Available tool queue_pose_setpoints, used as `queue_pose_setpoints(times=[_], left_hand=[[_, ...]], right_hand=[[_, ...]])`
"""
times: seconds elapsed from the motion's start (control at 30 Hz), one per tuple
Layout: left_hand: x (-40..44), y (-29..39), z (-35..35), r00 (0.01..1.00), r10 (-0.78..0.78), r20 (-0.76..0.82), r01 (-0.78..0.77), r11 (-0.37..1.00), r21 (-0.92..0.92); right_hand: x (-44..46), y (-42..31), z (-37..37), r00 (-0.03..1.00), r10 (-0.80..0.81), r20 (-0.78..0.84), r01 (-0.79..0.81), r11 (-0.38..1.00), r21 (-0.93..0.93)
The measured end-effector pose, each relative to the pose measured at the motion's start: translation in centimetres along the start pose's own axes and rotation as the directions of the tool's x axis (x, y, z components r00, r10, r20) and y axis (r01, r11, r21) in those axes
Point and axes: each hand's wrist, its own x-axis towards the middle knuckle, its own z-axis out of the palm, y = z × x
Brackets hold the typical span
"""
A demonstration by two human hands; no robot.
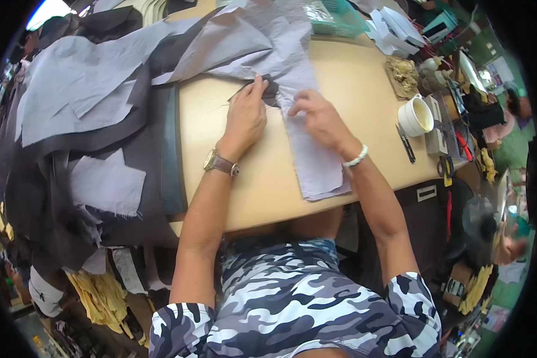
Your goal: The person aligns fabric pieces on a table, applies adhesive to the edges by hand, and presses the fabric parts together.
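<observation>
My left hand (249, 112) rests on the table with its fingers stretched out, their tips against a small dark cloth piece (270, 90) at the edge of the light grey fabric (301, 65). This fabric is creased, and a long strip of it runs down toward the table's front edge. Over that strip is my right hand (321, 119), its fingers bent and somewhat apart. Its fingertips are close to the strip's left edge; whether they touch the cloth I cannot tell. A watch is on my left wrist, a pale bracelet on my right.
Dark cloth (107, 140) with light grey pieces (80, 89) covers the left side. On the right of the table (358, 77) are a white mug (414, 116), a black pen-like tool (406, 144), scissors (444, 169) and a brownish lump (402, 77). A green basket (337, 21) stands behind.
</observation>
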Motion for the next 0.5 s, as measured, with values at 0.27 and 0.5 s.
queue_pose_setpoints(times=[0.27, 0.5], left_hand=[[0.1, 0.2, 0.2, 1.000, -0.030, 0.005, 0.030, 0.999, -0.037], [-0.1, 0.3, 0.0, 0.999, -0.042, 0.013, 0.042, 0.999, -0.013]], right_hand=[[-7.8, 9.4, -16.1, 0.871, 0.189, -0.453, -0.445, 0.695, -0.565], [-10.5, 12.2, -18.7, 0.844, 0.459, -0.277, -0.466, 0.372, -0.803]])
